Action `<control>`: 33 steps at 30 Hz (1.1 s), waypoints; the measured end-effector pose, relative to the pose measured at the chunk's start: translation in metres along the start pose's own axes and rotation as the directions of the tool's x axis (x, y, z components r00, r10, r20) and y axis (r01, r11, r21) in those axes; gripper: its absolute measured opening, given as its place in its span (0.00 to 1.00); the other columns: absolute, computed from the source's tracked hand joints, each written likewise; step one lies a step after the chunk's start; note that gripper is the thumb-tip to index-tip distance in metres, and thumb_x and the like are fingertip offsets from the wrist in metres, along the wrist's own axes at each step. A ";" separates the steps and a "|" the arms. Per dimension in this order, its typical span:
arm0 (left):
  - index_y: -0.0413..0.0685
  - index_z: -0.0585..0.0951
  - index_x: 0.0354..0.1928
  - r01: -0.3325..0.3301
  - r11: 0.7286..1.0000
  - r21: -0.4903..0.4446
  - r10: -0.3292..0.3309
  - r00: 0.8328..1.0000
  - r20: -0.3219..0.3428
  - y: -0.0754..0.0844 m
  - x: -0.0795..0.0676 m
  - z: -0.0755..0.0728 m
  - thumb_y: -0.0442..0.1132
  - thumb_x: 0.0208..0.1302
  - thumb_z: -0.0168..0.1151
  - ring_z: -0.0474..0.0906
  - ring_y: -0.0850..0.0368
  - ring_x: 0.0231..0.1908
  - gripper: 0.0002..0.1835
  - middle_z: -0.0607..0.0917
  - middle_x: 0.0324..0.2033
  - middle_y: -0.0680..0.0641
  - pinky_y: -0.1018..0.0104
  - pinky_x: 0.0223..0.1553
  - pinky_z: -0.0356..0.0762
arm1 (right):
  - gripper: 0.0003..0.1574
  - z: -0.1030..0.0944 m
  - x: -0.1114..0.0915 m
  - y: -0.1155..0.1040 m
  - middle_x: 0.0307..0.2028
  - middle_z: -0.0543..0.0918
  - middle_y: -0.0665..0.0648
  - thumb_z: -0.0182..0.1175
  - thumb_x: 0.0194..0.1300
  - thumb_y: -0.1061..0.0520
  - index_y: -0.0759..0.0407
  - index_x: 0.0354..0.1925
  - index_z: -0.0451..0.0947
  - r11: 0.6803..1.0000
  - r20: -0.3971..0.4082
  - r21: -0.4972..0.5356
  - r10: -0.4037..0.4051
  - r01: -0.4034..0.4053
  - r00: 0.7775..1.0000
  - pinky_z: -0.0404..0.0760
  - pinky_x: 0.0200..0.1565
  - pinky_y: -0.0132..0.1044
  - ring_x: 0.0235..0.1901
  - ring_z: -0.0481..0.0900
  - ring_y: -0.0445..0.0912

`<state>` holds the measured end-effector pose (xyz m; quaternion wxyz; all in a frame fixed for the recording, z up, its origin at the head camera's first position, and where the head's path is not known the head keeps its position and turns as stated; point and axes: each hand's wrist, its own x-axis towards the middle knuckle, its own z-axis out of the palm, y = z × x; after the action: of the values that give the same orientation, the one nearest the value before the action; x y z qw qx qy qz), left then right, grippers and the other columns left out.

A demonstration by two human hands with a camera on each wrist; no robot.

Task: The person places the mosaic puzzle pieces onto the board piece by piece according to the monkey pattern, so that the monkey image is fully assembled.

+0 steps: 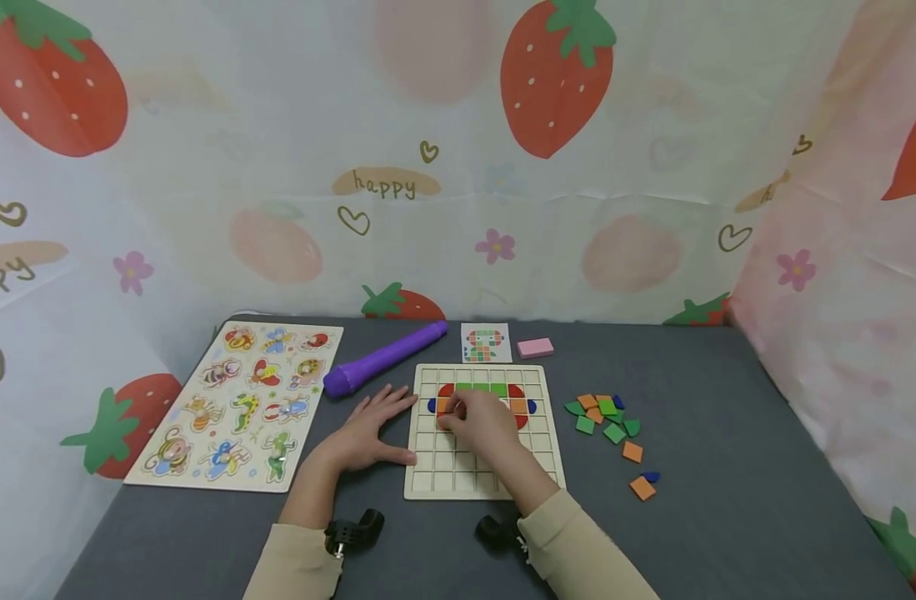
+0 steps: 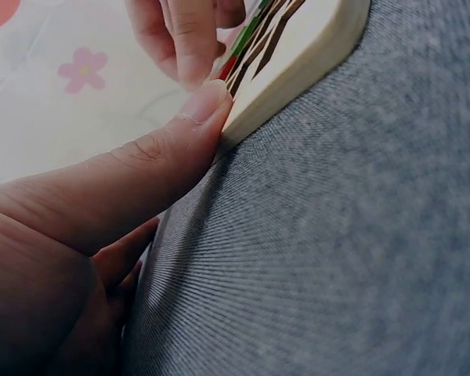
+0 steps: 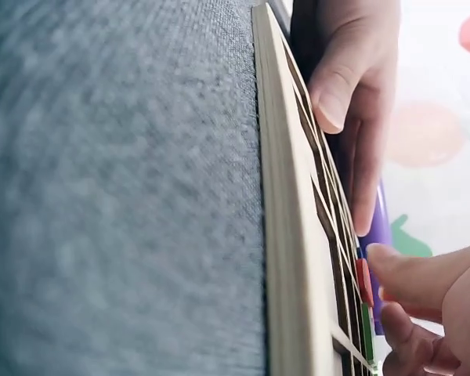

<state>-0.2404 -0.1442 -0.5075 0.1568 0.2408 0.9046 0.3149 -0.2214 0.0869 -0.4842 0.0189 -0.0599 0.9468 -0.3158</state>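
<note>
A wooden grid board (image 1: 484, 483) lies at the table's middle, with red, green, orange and blue tiles set in its upper cells. My left hand (image 1: 369, 433) is spread flat at the board's left side. Its thumb (image 2: 160, 157) touches the board's edge and the other fingertips reach the upper left side. Over the pattern's left part, my right hand (image 1: 483, 423) has thumb and fingers drawn together at a red rounded tile (image 3: 365, 282). In the head view the fingers largely hide that tile.
Loose tiles (image 1: 613, 432) in green, orange and blue lie to the board's right. Behind it are a pattern card (image 1: 486, 342) and a pink block (image 1: 535, 347). A purple stick (image 1: 386, 358) and an insect puzzle board (image 1: 232, 400) lie to the left. Printed cloth hangs behind.
</note>
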 end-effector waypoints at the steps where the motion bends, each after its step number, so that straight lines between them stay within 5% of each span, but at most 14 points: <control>1: 0.55 0.63 0.78 -0.002 1.000 0.001 0.002 1.000 -0.002 0.000 0.000 0.000 0.60 0.54 0.75 0.39 0.39 0.80 0.52 0.55 0.79 0.45 0.36 0.77 0.34 | 0.09 0.000 0.000 0.000 0.24 0.78 0.47 0.73 0.61 0.48 0.49 0.35 0.85 1.000 -0.003 -0.004 0.007 -0.007 1.000 0.71 0.26 0.35 0.25 0.74 0.43; 9: 0.54 0.63 0.78 -0.006 1.000 -0.007 0.006 1.000 -0.004 0.003 0.000 0.000 0.59 0.54 0.76 0.39 0.40 0.80 0.52 0.56 0.79 0.45 0.37 0.77 0.34 | 0.09 -0.008 -0.004 0.004 0.28 0.81 0.48 0.72 0.63 0.49 0.48 0.41 0.88 0.999 0.022 -0.026 0.039 -0.038 0.999 0.72 0.26 0.35 0.28 0.75 0.43; 17: 0.55 0.62 0.78 0.003 1.000 -0.010 -0.003 1.000 0.002 0.002 -0.001 0.000 0.59 0.53 0.76 0.38 0.41 0.80 0.52 0.55 0.80 0.46 0.37 0.78 0.34 | 0.10 -0.044 -0.017 0.020 0.30 0.82 0.48 0.70 0.64 0.52 0.50 0.44 0.88 0.997 -0.031 0.031 0.072 -0.071 0.997 0.73 0.27 0.36 0.29 0.75 0.44; 24: 0.56 0.62 0.78 0.012 1.000 -0.012 -0.012 1.000 0.007 0.002 -0.002 0.000 0.60 0.53 0.75 0.37 0.41 0.80 0.53 0.54 0.80 0.46 0.37 0.78 0.33 | 0.12 -0.077 -0.026 0.060 0.35 0.85 0.54 0.69 0.66 0.51 0.55 0.45 0.87 0.982 -0.095 0.112 0.164 -0.153 0.982 0.76 0.26 0.36 0.31 0.79 0.47; 33: 0.56 0.62 0.78 0.017 1.000 -0.010 -0.017 1.000 0.004 0.002 -0.002 -0.001 0.60 0.53 0.76 0.37 0.40 0.80 0.53 0.54 0.80 0.46 0.36 0.77 0.34 | 0.22 -0.103 -0.033 0.124 0.45 0.87 0.62 0.65 0.70 0.49 0.58 0.57 0.82 0.946 -0.208 0.079 0.323 -0.313 0.923 0.82 0.33 0.46 0.36 0.84 0.53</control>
<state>-0.2379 -0.1439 -0.5051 0.1623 0.2331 0.9047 0.3176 -0.2090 0.2506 -0.4766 -0.0331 0.1299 0.9329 -0.3342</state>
